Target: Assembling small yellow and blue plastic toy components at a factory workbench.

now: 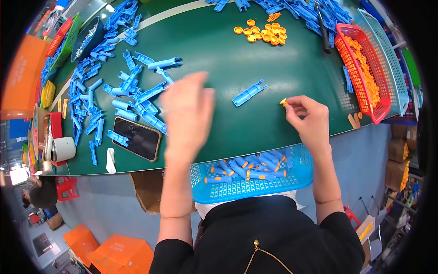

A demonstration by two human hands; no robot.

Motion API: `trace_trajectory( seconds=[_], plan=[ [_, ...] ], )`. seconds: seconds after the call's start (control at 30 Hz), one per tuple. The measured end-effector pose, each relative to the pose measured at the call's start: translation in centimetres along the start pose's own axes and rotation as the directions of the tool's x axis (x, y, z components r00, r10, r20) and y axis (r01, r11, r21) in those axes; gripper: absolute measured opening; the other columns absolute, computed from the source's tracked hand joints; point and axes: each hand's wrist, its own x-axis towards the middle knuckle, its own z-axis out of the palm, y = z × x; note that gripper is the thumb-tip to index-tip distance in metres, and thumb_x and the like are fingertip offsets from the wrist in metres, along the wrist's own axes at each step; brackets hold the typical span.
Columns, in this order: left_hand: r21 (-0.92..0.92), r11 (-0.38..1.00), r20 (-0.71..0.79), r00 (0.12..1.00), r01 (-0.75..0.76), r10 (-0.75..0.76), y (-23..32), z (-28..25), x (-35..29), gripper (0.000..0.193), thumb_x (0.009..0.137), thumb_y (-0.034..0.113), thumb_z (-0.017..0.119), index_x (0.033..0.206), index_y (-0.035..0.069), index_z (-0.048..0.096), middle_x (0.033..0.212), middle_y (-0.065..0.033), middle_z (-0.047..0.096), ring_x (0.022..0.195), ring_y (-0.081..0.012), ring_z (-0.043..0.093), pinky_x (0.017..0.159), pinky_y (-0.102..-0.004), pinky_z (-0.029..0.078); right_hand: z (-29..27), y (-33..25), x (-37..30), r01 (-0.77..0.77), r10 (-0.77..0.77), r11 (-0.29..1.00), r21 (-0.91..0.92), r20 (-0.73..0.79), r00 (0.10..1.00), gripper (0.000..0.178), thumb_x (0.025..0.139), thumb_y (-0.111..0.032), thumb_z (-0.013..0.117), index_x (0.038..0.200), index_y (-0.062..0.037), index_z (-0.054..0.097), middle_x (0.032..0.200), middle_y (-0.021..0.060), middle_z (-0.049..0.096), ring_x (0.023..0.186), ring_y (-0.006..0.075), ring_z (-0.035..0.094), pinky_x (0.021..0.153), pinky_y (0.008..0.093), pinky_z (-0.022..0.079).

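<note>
My right hand (308, 119) pinches a small orange plastic part (284, 102) between thumb and fingertips, just above the green table. To its left, a single blue half-shell (249, 93) lies with its hollow side up. My left hand (188, 114) is smeared by motion beside the scattered blue half-shells (132, 98); whether it holds anything does not show. On the far side of the table sits a cluster of round orange caps (269, 34). In front of my body, a blue basket (214, 197) holds several blue tubes with orange ends (255, 166).
A phone (139, 139) lies at the left, with a blue piece on its corner. At the right stands a red basket (365, 59) of orange parts. A black-handled tool (325, 39) lies by the far blue pile (301, 13). At the left edge stands a white cup (63, 149).
</note>
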Motion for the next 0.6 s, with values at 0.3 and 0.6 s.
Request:
trace_trajectory(
  seconds=[0.3,0.6],
  plan=[
    [0.512,0.856,-0.038,0.997,0.072,-0.062,-4.6,-4.3,-0.8,0.033,0.08,0.014,0.069,0.112,0.009,0.06,0.092,-0.0033,0.064,0.1,-0.0243,0.054,0.088,-0.0407,0.034,-1.7,1.0,-0.3,0.097,-0.1,0.963,-0.253,0.002,0.995,0.01,0.083,0.0,0.065,0.093,0.0002,0.064,0.086,0.0072,0.067,0.067,0.0137,0.063,0.055,0.0243,0.048],
    [-0.074,0.966,0.317,0.925,0.247,-0.212,5.4,0.3,-3.0,0.064,0.065,0.029,0.083,0.119,0.008,0.057,0.086,-0.0034,0.057,0.087,-0.0216,0.055,0.084,-0.0364,0.033,-3.3,2.4,-0.2,0.049,-0.052,0.966,-0.253,-0.004,0.999,0.008,0.084,0.0,0.064,0.092,-0.0003,0.064,0.085,0.006,0.063,0.067,0.0127,0.06,0.056,0.0235,0.046]
  ],
)
